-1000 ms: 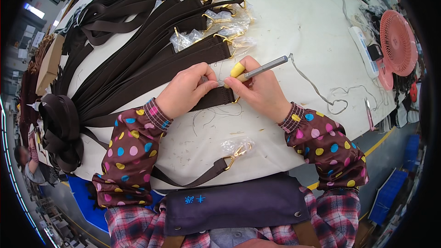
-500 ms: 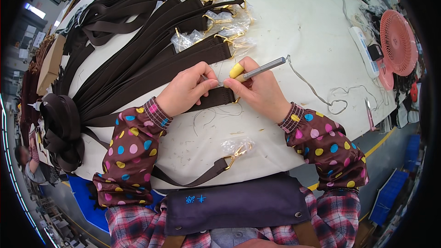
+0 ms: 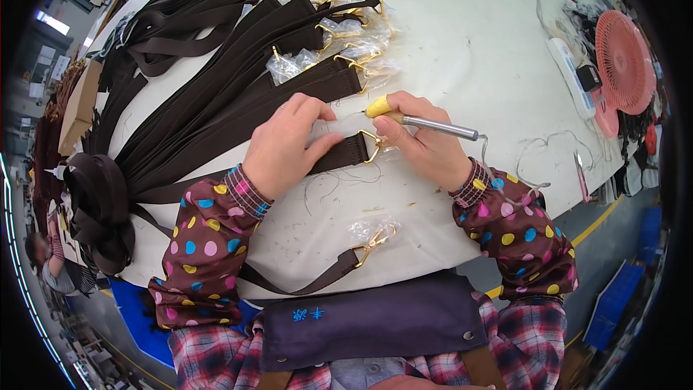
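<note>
My left hand (image 3: pixel 289 144) has thumb and index apart, the thumb at the end of a dark brown strap (image 3: pixel 339 155) bearing a gold clasp (image 3: pixel 375 146) partly in plastic wrap. Loose threads (image 3: pixel 325 184) lie below it. My right hand (image 3: pixel 426 144), a yellow cover on its index fingertip, holds a silver pen-shaped tool (image 3: pixel 440 126) with a grey cord, its fine tip just above the clasp. More straps (image 3: pixel 216 87) with wrapped gold hardware (image 3: pixel 354 29) fan out beyond my left hand; another strap end (image 3: pixel 325 271) lies nearer me.
White table (image 3: pixel 476 50); pink fan (image 3: pixel 622 61), power strip (image 3: pixel 567 72) and scissors (image 3: pixel 581 173) on the right; cardboard box (image 3: pixel 79 105) and bundled straps (image 3: pixel 97 209) on the left. A person (image 3: pixel 54 260) is at the far left; blue bins (image 3: pixel 613 303) stand on the floor.
My hands have parted from their pinch: left thumb and index separated, right hand shifted right. The tool's far end has swung down to the right, its cord following, and the gold clasp is uncovered.
</note>
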Demonstrator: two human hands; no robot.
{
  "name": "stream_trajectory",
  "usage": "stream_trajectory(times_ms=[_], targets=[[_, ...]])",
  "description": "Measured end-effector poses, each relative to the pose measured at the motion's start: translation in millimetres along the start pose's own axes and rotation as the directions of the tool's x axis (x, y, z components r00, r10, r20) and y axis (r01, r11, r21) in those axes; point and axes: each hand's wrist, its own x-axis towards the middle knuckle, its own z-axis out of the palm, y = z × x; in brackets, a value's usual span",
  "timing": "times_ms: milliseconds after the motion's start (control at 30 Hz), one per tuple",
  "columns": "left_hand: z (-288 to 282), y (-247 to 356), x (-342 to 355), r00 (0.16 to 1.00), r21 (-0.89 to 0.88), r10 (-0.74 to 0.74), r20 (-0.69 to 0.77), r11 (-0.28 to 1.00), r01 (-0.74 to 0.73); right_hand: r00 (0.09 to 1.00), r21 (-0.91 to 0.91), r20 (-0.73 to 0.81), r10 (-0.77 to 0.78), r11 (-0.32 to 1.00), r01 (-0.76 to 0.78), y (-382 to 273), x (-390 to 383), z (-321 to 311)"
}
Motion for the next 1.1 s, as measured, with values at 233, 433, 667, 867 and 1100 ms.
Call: stream_trajectory(times_ms=[233, 433, 667, 867, 1100], targets=[[3, 2, 3, 0.999, -0.156, 0.005, -0.032, 0.988, -0.010, 0.981, 0.397, 0.093, 0.169, 0.898, -0.192, -7, -3, -1], [6, 6, 6, 0.998, -0.302, -0.032, 0.057, 0.952, 0.047, 0.985, 0.417, 0.093, 0.144, 0.893, -0.170, -6, -2, 1], [3, 11, 7, 0.979, -0.375, -0.157, 0.127, 0.906, 0.194, 0.986, 0.403, 0.089, 0.139, 0.900, -0.164, -5, -2, 3], [0, 1, 5, 0.985, -0.312, -0.101, 0.138, 0.940, 0.140, 0.984, 0.391, 0.078, 0.158, 0.903, -0.176, -7, -2, 1], [3, 10, 9, 0.953, -0.429, -0.212, 0.215, 0.856, 0.287, 0.984, 0.412, 0.073, 0.163, 0.894, -0.178, -9, -1, 4]])
